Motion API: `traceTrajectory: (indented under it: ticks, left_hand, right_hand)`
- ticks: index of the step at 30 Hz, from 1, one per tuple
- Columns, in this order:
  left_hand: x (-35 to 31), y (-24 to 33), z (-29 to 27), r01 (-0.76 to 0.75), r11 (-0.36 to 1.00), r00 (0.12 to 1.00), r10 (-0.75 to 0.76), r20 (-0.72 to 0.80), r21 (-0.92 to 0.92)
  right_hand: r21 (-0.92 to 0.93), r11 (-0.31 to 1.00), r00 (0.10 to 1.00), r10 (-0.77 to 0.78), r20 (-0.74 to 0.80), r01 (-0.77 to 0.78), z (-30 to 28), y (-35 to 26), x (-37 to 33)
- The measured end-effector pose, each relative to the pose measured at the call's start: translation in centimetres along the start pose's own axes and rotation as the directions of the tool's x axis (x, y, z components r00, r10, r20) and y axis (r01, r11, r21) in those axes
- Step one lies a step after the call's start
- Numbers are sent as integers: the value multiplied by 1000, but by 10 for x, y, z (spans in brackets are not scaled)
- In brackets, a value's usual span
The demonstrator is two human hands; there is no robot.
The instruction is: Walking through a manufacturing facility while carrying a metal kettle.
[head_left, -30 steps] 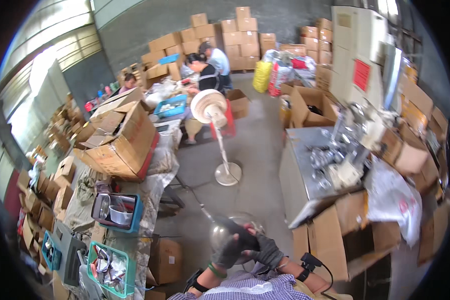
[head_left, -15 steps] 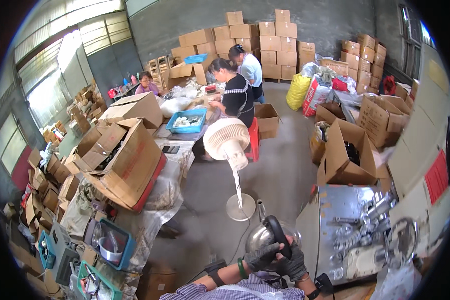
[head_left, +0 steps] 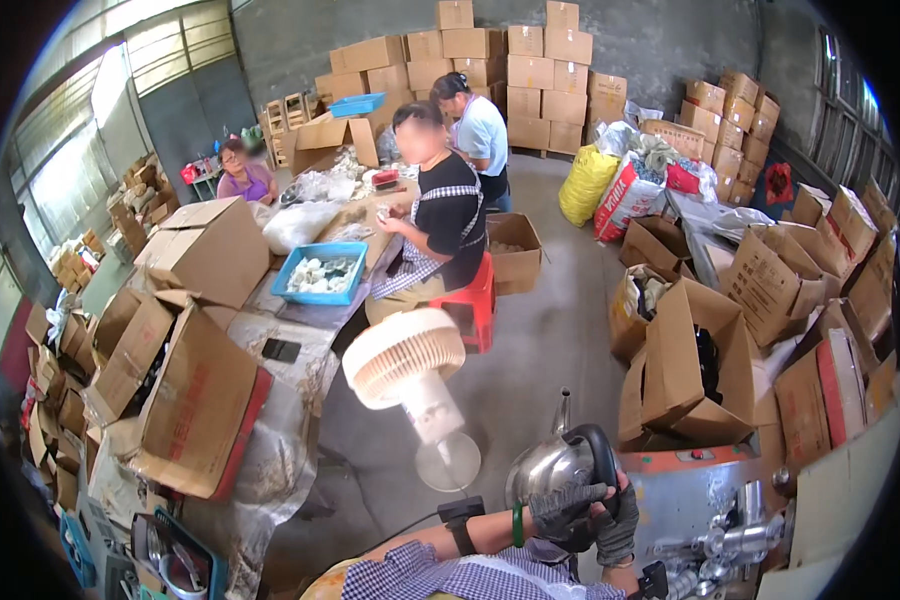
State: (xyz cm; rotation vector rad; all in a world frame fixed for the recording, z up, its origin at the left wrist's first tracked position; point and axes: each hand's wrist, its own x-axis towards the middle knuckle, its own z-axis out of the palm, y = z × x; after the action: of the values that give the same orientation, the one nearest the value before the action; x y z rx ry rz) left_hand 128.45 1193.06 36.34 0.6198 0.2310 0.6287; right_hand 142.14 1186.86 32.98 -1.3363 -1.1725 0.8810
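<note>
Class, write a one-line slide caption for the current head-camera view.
Grey-gloved left hand and right hand meet at the curved black handle of a shiny round metal kettle.

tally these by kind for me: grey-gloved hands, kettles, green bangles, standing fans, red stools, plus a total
Grey-gloved hands: 2
Kettle: 1
Green bangle: 1
Standing fan: 1
Red stool: 1
Total: 6

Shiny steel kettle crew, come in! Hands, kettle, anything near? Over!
Grey-gloved left hand and grey-gloved right hand at black curved handle. Shiny steel kettle, spout pointing away. White pedestal fan ahead-left.
</note>
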Motion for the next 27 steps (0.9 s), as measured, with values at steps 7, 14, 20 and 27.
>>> traceTrajectory:
  ticks: [7,14,20,27]
  left_hand:
    - [132,63,-66,-118,987,993,115,29,109]
    - [248,120,-117,-192,969,979,199,-33,153]
    - [331,192,-136,-207,971,974,216,-74,120]
    - [402,315,-170,-618,630,746,659,97,471]
  right_hand:
    - [-35,999,999,-41,32,42,-2,31,157]
    - [63,997,996,37,78,-42,-2,8,302]
    - [126,989,994,-90,60,82,-7,52,415]
    - [16,916,911,396,114,-400,28,28,549]
